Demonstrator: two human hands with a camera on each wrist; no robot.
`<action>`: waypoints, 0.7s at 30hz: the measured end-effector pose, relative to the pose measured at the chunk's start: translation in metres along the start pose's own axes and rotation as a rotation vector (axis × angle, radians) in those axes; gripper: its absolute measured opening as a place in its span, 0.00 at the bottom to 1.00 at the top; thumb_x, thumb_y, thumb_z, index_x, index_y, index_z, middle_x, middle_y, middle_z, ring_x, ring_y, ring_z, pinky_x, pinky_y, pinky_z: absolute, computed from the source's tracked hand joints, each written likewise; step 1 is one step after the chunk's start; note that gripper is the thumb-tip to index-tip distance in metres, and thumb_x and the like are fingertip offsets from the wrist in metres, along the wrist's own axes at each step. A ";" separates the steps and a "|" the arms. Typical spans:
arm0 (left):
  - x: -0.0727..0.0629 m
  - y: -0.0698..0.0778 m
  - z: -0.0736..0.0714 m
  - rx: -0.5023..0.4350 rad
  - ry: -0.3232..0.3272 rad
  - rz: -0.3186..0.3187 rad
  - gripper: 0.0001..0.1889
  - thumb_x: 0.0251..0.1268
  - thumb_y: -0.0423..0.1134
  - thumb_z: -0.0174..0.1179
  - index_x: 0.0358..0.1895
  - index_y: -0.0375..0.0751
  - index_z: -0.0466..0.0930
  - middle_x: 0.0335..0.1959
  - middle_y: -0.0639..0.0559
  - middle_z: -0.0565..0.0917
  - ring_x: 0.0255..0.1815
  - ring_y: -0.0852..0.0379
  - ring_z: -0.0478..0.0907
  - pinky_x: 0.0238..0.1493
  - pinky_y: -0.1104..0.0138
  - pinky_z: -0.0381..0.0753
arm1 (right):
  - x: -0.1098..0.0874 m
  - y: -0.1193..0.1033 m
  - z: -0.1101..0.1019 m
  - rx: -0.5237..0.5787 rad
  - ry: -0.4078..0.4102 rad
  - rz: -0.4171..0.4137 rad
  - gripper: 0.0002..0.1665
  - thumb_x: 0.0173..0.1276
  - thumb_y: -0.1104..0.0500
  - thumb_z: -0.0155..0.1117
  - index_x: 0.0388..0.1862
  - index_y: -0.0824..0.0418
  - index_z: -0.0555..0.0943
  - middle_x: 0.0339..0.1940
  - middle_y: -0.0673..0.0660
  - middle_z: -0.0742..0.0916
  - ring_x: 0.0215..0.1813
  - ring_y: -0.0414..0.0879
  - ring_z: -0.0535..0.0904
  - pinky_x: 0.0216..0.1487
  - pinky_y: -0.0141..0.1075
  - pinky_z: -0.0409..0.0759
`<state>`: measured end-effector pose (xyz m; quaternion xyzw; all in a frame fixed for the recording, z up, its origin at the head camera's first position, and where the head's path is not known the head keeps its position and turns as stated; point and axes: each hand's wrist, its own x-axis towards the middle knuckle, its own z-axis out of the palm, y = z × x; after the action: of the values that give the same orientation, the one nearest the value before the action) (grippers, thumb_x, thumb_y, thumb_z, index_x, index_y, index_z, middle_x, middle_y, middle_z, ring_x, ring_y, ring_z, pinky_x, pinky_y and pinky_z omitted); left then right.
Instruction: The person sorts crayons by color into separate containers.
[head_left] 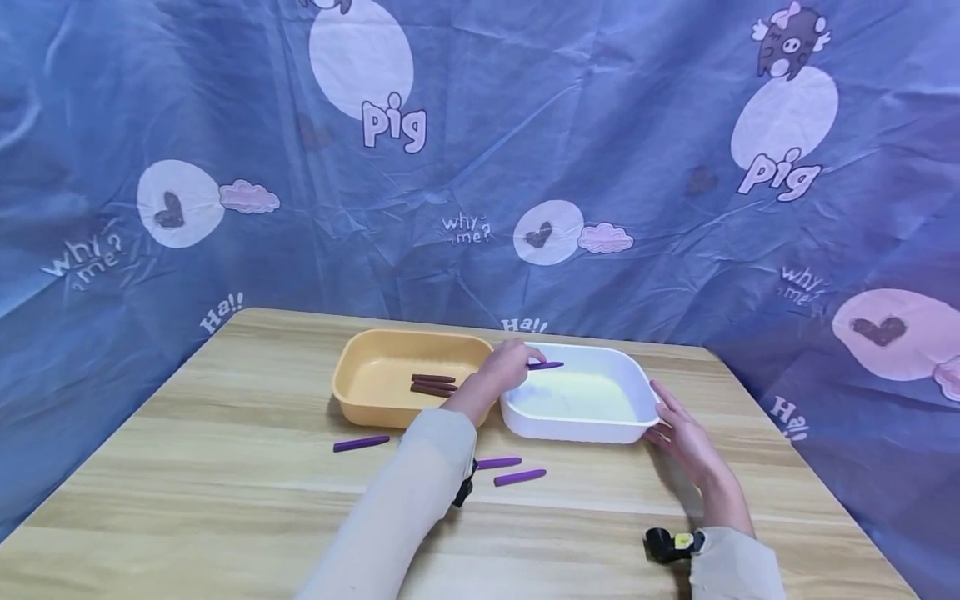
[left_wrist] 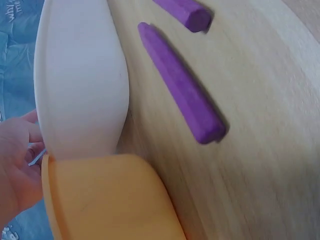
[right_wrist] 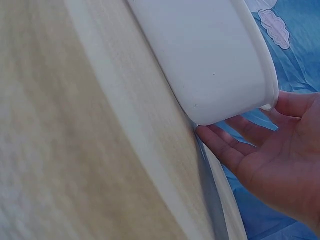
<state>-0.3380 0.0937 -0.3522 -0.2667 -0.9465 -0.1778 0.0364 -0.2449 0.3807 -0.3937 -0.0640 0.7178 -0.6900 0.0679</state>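
My left hand (head_left: 506,367) pinches a purple crayon (head_left: 547,365) over the left side of the white bin (head_left: 577,429). At that bin's right end, my right hand (head_left: 681,433) grips the rim and corner; the right wrist view shows its fingertips (right_wrist: 210,135) at the lower edge. An orange bin (head_left: 375,414) stands just left of the white one, with several brown crayons (head_left: 432,385) inside. In front of the bins lie a purple crayon (head_left: 362,443) at left and two more, a middle one (head_left: 499,462) and a nearer one (head_left: 521,477).
The wooden table (head_left: 225,483) carries both bins near its back edge. A blue printed cloth (head_left: 450,167) hangs behind and at the sides. My left forearm (head_left: 420,492) crosses in front of the orange bin and hides part of it.
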 end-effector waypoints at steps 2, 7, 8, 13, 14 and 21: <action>0.000 0.002 0.002 0.022 0.001 0.010 0.25 0.56 0.22 0.50 0.51 0.53 0.81 0.48 0.52 0.79 0.50 0.54 0.72 0.51 0.67 0.69 | 0.000 0.001 0.000 0.007 -0.006 -0.008 0.33 0.77 0.53 0.31 0.73 0.59 0.33 0.70 0.66 0.48 0.51 0.31 0.71 0.51 0.27 0.70; 0.001 0.007 0.007 0.069 -0.025 0.020 0.23 0.57 0.24 0.52 0.51 0.54 0.81 0.49 0.52 0.78 0.52 0.55 0.72 0.53 0.67 0.67 | 0.001 0.001 0.000 0.033 -0.017 -0.011 0.33 0.77 0.53 0.30 0.73 0.59 0.32 0.70 0.68 0.46 0.52 0.32 0.70 0.52 0.26 0.69; 0.001 0.008 0.007 0.081 -0.030 0.020 0.23 0.57 0.25 0.52 0.52 0.54 0.81 0.49 0.52 0.78 0.51 0.55 0.72 0.53 0.67 0.68 | 0.001 0.001 0.000 0.035 -0.015 -0.008 0.33 0.77 0.53 0.30 0.73 0.59 0.32 0.70 0.68 0.46 0.52 0.32 0.70 0.52 0.26 0.69; 0.003 0.011 0.016 0.138 -0.033 0.024 0.21 0.58 0.28 0.55 0.51 0.56 0.81 0.46 0.52 0.79 0.47 0.54 0.72 0.48 0.67 0.70 | 0.001 0.001 -0.001 0.032 -0.009 -0.004 0.34 0.77 0.52 0.31 0.73 0.59 0.32 0.70 0.69 0.46 0.53 0.32 0.70 0.52 0.26 0.69; 0.003 0.011 0.018 0.147 -0.037 0.017 0.21 0.58 0.29 0.56 0.52 0.56 0.81 0.46 0.53 0.79 0.46 0.54 0.72 0.46 0.67 0.71 | 0.001 0.002 -0.001 0.031 -0.011 -0.004 0.34 0.77 0.52 0.31 0.73 0.59 0.32 0.70 0.69 0.45 0.53 0.32 0.70 0.52 0.27 0.69; 0.006 0.016 0.025 0.181 -0.065 -0.031 0.19 0.62 0.30 0.54 0.52 0.57 0.81 0.46 0.53 0.78 0.44 0.54 0.71 0.45 0.66 0.71 | 0.001 0.002 0.001 0.035 -0.005 -0.005 0.34 0.77 0.52 0.32 0.73 0.60 0.33 0.70 0.69 0.46 0.53 0.33 0.71 0.51 0.26 0.69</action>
<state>-0.3340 0.1183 -0.3690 -0.2534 -0.9634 -0.0832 0.0271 -0.2454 0.3801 -0.3953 -0.0665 0.7051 -0.7026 0.0692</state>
